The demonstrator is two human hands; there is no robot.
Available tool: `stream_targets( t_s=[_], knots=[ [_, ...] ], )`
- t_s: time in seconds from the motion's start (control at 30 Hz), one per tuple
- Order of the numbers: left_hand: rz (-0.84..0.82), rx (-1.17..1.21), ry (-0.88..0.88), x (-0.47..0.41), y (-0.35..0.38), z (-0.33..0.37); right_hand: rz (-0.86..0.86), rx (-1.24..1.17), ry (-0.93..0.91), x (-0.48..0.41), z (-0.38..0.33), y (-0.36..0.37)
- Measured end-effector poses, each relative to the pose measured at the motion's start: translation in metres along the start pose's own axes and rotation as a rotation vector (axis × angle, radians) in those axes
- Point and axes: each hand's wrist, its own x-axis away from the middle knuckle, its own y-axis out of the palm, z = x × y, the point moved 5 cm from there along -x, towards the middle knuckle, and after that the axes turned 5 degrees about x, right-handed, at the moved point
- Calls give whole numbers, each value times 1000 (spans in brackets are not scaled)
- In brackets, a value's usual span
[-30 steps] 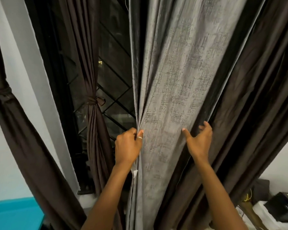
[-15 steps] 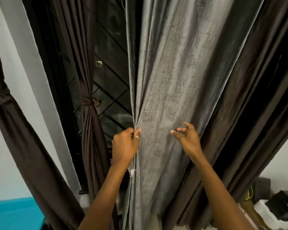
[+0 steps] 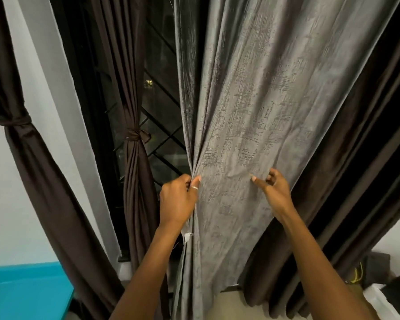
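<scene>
A grey textured curtain (image 3: 252,100) hangs in front of me, between dark brown curtains. My left hand (image 3: 178,199), a ring on its thumb, grips the grey curtain's left edge, where the cloth is bunched into folds. My right hand (image 3: 275,192) is at the curtain's right edge at about the same height. Its thumb lies across the cloth and its fingers are curled, pinching a fold. The fabric puckers a little between the two hands.
A wide dark brown curtain (image 3: 356,181) hangs behind on the right. Two tied brown curtains (image 3: 136,169) (image 3: 39,181) hang on the left. A dark window grille (image 3: 164,139) shows in the gap. A teal surface (image 3: 26,294) lies bottom left, and dark boxes (image 3: 393,294) sit bottom right.
My right hand went from reaching at the curtain's right edge, inward across the cloth, then back out, now pinching fabric. My left hand kept its grip on the left edge.
</scene>
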Motion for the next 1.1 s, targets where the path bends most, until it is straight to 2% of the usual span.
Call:
stream_targets(
  t_s=[0.07,0.17,0.33,0.53,0.73,0.83,0.9,1.03,1.1],
  knots=[
    [5,-2,-5,-1,-1,-3,57,-3,-2,11,11,-6],
    [29,2,0,0,2,-1,192,171,-64,35,21,-9],
    [13,-17,28,11,30,17,356,425,-358,83,-3,35],
    [-32,38,40,19,46,27,220,465,-463,101,-18,87],
    [-151,91,48,17,39,22,155,490,-478,100,-21,97],
    [-225,155,-15,24,39,27,108,491,-457,101,-15,97],
    [-204,140,-57,25,41,34,108,450,-456,103,-16,96],
    [-127,-45,-133,20,44,47,81,301,-467,114,-26,95],
    [-114,-43,-148,20,47,47,-25,261,-463,115,-26,92]
  ],
)
